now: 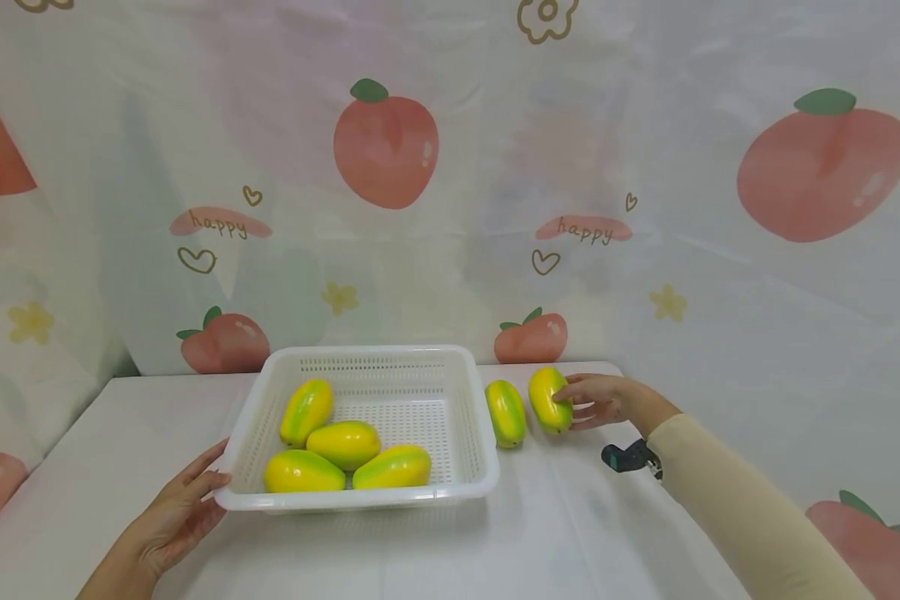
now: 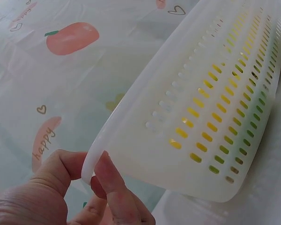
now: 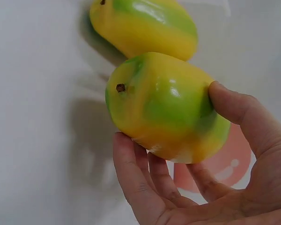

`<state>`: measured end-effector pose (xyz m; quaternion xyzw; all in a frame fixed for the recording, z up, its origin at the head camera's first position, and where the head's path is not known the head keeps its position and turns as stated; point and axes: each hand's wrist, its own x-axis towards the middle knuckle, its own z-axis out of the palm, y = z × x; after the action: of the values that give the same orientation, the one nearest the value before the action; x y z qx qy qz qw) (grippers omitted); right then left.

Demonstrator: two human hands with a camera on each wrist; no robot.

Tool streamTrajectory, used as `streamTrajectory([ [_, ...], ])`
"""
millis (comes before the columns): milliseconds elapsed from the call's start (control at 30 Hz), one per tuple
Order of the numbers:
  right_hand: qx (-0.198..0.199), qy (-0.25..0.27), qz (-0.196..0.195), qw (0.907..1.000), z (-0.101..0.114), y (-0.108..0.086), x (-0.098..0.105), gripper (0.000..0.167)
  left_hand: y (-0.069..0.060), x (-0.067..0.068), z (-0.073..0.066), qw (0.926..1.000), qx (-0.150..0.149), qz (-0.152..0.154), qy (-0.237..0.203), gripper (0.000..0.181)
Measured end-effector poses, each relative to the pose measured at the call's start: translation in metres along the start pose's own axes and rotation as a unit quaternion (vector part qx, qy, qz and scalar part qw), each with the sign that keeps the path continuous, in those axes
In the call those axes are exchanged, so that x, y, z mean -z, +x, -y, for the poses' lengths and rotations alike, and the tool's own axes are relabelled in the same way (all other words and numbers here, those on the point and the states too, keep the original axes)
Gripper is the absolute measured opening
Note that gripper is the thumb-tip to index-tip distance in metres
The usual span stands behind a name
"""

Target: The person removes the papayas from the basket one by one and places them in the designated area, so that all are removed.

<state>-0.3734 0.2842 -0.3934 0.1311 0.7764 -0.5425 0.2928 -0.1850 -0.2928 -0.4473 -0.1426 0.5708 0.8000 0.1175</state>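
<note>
My left hand pinches the rim of a white plastic basket at its near left corner. In the left wrist view, thumb and fingers lie on both sides of the basket's rim. Several yellow-green mangoes lie inside, among them one mango in the middle. To the right of the basket my right hand grips another mango. The right wrist view shows the thumb on one side of this mango and the fingers on the other. Beside it, next to the basket's wall, lies a further mango.
A white cloth covers the table. Behind and at the sides hangs a curtain printed with peaches and hearts. A black strap piece sits at my right wrist.
</note>
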Motion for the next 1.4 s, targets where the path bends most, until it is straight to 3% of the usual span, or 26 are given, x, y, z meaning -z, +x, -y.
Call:
streamTrajectory([
  [533, -0.019, 0.004, -0.033, 0.9993, -0.021, 0.018, -0.007, 0.086, -0.001, 0.0, 0.002, 0.9999, 0.006, 0.006, -0.013, 0.041],
  [1133, -0.018, 0.01, -0.024, 0.9995, -0.018, 0.018, -0.008, 0.089, 0.0, 0.002, 0.001, 0.9999, 0.0, 0.011, -0.003, 0.042],
  [1400, 0.001, -0.036, -0.001, 0.9994, -0.002, 0.009, 0.006, 0.08, 0.0, 0.0, 0.0, 0.9999, -0.008, 0.012, 0.004, 0.043],
])
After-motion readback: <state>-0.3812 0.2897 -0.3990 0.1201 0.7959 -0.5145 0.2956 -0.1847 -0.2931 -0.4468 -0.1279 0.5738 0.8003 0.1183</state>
